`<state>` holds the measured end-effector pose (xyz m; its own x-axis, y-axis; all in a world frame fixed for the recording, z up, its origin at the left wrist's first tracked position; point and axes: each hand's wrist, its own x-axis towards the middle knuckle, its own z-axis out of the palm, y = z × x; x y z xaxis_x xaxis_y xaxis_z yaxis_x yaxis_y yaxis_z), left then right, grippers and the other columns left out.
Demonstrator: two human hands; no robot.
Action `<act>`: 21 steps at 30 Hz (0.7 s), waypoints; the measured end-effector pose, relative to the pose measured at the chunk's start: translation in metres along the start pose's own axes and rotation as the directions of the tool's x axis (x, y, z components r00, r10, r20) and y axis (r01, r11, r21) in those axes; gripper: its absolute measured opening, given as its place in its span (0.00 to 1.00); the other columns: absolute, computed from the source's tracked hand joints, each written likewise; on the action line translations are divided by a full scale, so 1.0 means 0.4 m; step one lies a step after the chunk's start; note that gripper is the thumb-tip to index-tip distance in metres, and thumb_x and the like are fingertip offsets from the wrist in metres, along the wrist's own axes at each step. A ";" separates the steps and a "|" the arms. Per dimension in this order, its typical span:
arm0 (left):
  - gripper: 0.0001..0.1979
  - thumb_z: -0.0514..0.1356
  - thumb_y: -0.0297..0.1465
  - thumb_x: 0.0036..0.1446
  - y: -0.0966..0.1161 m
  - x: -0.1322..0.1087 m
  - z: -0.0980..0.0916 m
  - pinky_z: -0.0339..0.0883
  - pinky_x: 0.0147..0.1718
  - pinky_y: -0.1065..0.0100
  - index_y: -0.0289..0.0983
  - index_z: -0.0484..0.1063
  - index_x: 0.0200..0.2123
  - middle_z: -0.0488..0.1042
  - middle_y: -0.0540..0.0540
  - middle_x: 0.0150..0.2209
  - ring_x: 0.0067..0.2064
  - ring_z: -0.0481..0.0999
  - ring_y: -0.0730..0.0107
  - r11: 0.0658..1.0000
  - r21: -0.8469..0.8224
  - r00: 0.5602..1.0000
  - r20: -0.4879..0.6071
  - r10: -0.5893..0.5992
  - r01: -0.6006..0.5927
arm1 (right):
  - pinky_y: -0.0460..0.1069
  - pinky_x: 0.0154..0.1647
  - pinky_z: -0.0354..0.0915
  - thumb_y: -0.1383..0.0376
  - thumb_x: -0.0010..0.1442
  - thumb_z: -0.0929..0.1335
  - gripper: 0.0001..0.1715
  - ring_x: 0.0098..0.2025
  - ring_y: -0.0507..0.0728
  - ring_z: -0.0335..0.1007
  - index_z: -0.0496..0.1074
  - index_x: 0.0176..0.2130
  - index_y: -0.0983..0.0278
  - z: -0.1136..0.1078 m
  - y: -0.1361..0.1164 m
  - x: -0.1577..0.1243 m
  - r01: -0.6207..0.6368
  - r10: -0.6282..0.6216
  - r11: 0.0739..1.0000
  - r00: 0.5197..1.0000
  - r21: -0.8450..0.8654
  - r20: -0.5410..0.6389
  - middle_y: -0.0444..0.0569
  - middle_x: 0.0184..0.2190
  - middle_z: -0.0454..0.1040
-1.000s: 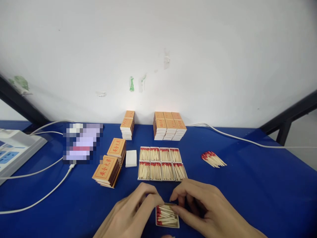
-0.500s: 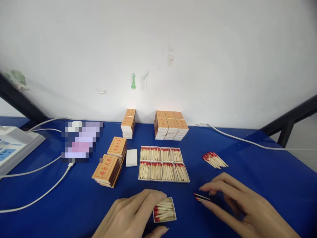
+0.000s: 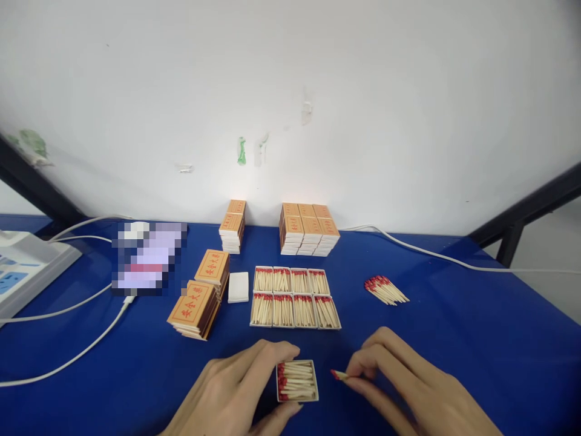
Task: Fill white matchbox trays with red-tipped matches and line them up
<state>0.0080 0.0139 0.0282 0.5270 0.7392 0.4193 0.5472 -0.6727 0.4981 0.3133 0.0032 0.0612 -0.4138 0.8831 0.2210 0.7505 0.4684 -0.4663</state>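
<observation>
My left hand (image 3: pixel 247 384) grips a small white matchbox tray (image 3: pixel 316 381) between thumb and forefinger, near the front of the blue table. Red-tipped matches (image 3: pixel 297 380) fill that tray, lying crosswise with their heads to the left. To the right of it, my right hand (image 3: pixel 399 378) pinches a couple of matches (image 3: pixel 339 375), red heads pointing left toward the tray. Their exact number is hard to make out. Behind both hands stand two rows of filled trays (image 3: pixel 294 298), side by side. A loose pile of matches (image 3: pixel 385 290) lies farther back on the right.
Orange matchbox sleeves (image 3: pixel 193 306) are stacked at the left, beside a white blank tray or card (image 3: pixel 238 287). Closed matchboxes (image 3: pixel 308 227) stand in stacks by the wall, with a smaller stack (image 3: pixel 233 224) left of them. A blurred phone (image 3: pixel 152 257), white cables (image 3: pixel 97 357) and a power strip (image 3: pixel 39 266) occupy the far left.
My right hand has closed its fingers on the matches that lay on the table and moved left toward the tray. The left hand keeps holding the tray.
</observation>
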 end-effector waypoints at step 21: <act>0.30 0.70 0.22 0.69 0.004 0.002 0.004 0.69 0.19 0.75 0.49 0.66 0.67 0.68 0.66 0.28 0.17 0.66 0.77 0.991 -0.103 0.995 0.054 -0.082 0.087 | 0.45 0.36 0.80 0.67 0.78 0.74 0.04 0.41 0.55 0.86 0.80 0.48 0.56 0.061 -0.060 0.074 0.125 -0.127 0.992 0.978 0.025 0.168 0.47 0.44 0.81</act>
<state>0.0104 0.0132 0.0280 0.5151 0.7888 0.3353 0.5211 -0.5988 0.6083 0.2706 0.0174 0.0580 -0.5864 0.7992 0.1317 0.6798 0.5740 -0.4564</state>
